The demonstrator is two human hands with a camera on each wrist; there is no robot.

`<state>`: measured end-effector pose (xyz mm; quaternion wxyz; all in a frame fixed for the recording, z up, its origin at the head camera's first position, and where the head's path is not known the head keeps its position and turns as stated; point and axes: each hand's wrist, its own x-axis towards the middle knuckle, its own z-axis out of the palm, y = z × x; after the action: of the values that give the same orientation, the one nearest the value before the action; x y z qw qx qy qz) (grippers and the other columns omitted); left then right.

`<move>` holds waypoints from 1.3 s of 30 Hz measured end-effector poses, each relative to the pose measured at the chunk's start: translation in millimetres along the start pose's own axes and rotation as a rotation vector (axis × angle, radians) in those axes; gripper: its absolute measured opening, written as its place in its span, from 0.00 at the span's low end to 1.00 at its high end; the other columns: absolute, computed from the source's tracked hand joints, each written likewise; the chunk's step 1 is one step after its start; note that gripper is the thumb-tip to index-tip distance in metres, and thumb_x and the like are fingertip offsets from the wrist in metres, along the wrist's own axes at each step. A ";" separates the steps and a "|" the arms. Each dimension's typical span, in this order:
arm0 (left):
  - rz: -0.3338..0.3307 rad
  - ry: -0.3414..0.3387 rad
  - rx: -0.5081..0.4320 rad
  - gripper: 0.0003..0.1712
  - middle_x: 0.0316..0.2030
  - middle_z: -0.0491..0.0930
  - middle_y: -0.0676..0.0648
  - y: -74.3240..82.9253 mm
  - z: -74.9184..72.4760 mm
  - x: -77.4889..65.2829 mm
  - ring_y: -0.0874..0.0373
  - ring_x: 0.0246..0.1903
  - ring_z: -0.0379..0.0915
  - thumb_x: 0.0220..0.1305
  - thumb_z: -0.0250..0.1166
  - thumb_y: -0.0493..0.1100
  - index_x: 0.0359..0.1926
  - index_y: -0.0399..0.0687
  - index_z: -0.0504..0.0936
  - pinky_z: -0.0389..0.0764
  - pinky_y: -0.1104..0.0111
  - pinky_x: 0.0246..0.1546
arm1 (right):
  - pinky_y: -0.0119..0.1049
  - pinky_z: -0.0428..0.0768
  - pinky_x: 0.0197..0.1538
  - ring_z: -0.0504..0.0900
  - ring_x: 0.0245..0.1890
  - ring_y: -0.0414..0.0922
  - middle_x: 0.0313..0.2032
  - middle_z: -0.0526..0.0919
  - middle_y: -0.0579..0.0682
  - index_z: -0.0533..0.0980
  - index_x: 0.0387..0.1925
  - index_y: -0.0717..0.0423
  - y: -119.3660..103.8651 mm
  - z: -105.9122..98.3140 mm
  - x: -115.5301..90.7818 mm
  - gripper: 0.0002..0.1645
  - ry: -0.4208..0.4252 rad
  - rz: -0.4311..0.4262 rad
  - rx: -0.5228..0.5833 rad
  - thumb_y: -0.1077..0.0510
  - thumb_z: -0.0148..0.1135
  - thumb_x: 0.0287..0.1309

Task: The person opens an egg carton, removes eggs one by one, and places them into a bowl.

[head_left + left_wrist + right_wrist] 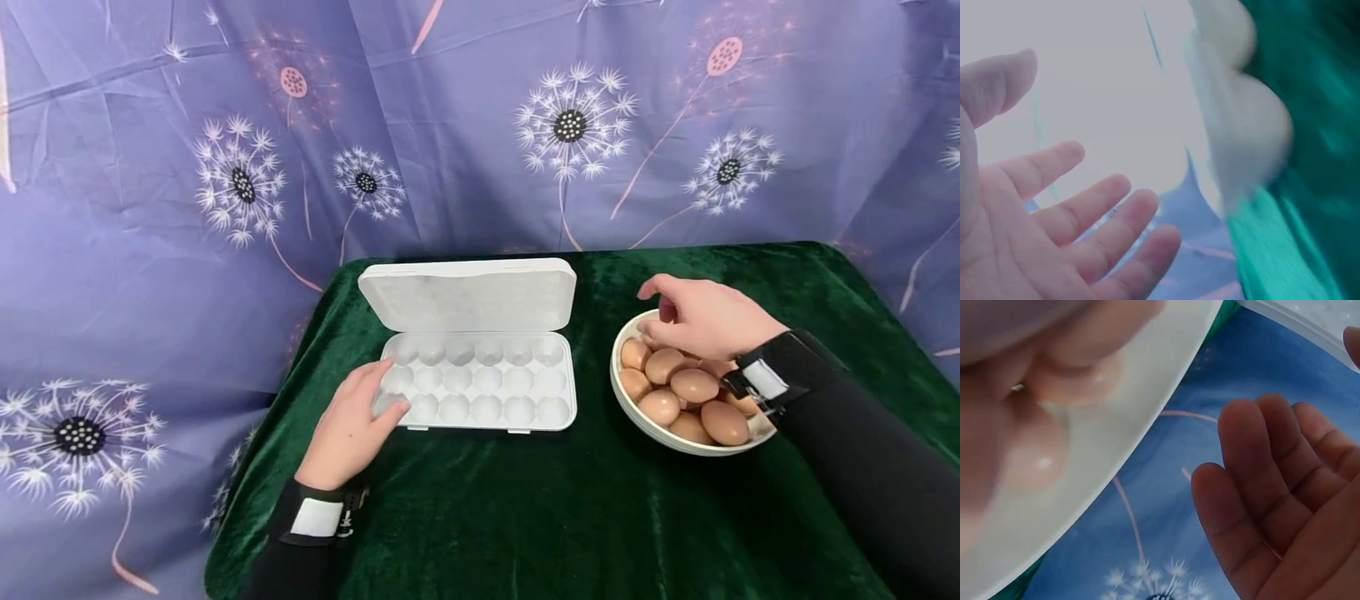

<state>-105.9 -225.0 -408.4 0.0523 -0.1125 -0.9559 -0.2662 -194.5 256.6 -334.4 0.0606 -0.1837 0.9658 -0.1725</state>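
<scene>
A white egg carton point(489, 421) lies with its lid point(472, 302) raised at the back; rows of round hollows show no eggs. Over its left end reaches my left hand point(348, 427), thumb and fingers spread, holding nothing. The left wrist view shows that palm point(1016, 244) beside the blurred carton point(1241, 131). To the right stands a cream bowl point(660, 437) heaped with brown eggs point(694, 386). My right hand point(712, 318) hovers above the bowl's back part, fingers loosely bent. In the right wrist view its fingers point(1244, 444) hold nothing, and eggs point(1038, 453) lie in the bowl.
A dark green velvet cloth point(510, 508) covers the table. Behind and to the left hangs a purple-blue fabric point(465, 108) printed with dandelions. The bowl and carton stand apart, with cloth between them.
</scene>
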 end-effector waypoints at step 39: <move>0.461 -0.212 -0.128 0.33 0.67 0.72 0.51 154.0 86.6 65.3 0.58 0.65 0.69 0.70 0.64 0.54 0.72 0.53 0.70 0.77 0.60 0.56 | 0.43 0.69 0.46 0.72 0.37 0.43 0.28 0.73 0.35 0.75 0.31 0.38 28.1 50.7 -78.0 0.12 0.272 -0.153 -0.129 0.53 0.74 0.52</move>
<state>-135.3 -39.4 -395.2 0.0037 -0.3575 -0.8865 -0.2938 -122.6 294.7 -387.5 -0.0960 -0.2353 0.9573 -0.1377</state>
